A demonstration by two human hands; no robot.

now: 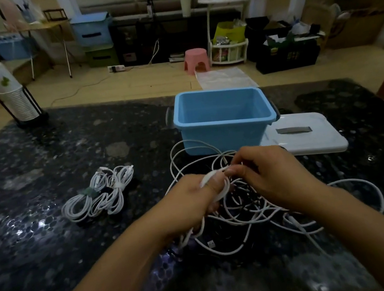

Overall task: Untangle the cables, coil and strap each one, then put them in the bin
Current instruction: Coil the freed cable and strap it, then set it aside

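Your left hand [189, 196] and right hand [266, 173], each grip pinching the tangled white cables [243, 213] at frame centre, below the blue bin [222, 117].

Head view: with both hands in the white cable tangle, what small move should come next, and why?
Probably draw the right hand away to pull more slack from the tangle of white cables, since the left hand grips a partly wound coil and the blue bin holds no cables.

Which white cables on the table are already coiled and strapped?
The bundles lying left of the hands, apart from the blue bin: neat loops bound by straps. The cables under the left hand and right hand are a loose tangle.
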